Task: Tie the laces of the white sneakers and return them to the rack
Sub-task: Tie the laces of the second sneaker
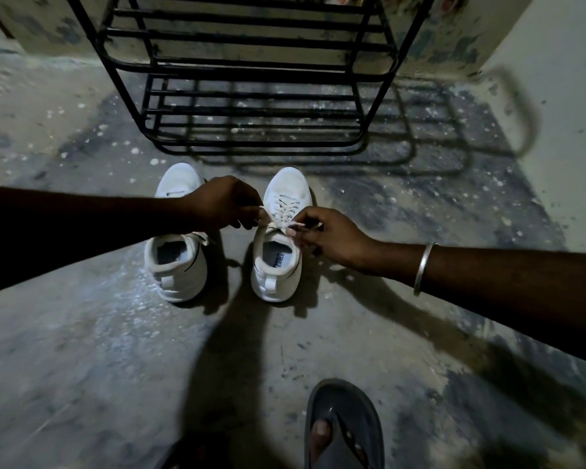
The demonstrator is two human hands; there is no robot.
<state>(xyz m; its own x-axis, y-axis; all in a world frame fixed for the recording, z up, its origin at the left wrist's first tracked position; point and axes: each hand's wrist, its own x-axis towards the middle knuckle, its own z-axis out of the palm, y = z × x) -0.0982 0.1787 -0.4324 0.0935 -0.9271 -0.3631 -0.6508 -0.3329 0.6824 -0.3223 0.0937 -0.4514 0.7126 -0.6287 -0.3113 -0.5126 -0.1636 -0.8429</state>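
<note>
Laces point(274, 222) of the right sneaker point(278, 238) are pinched by the left hand point(222, 204) and right hand point(332, 240), on the floor point(82, 350) before the rack point(251, 79). Knot-tightening is judged underway; loops are needed next.

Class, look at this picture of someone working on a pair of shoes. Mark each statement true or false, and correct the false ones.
1. Both hands pinch lace ends of the right-hand sneaker. True.
2. The sneakers sit on the rack. False: both stand on the floor in front of it.
3. A bangle circles the right wrist. True.
4. The left-hand sneaker is held in the left hand. False: that hand reaches over it to the other sneaker's lace.
5. The right hand rests idle. False: it holds a lace.
</note>
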